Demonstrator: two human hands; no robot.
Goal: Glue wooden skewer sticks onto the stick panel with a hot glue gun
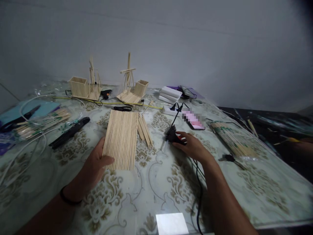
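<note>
A: Left hand (98,161), as you log it?
B: One, closed on the stick panel (121,140), thumb over the lower left corner, other fingers partly hidden behind. I see the panel left of centre, over the patterned tablecloth (146,199).
A: Right hand (192,144)?
B: One, curled round a black glue gun (173,134).
A: Nearby stock?
B: I list: loose sticks (144,131), just right of the panel; power strip (169,111), beyond the glue gun; keys (230,158), right of the right hand; bagged sticks (231,138), beyond the keys.
</note>
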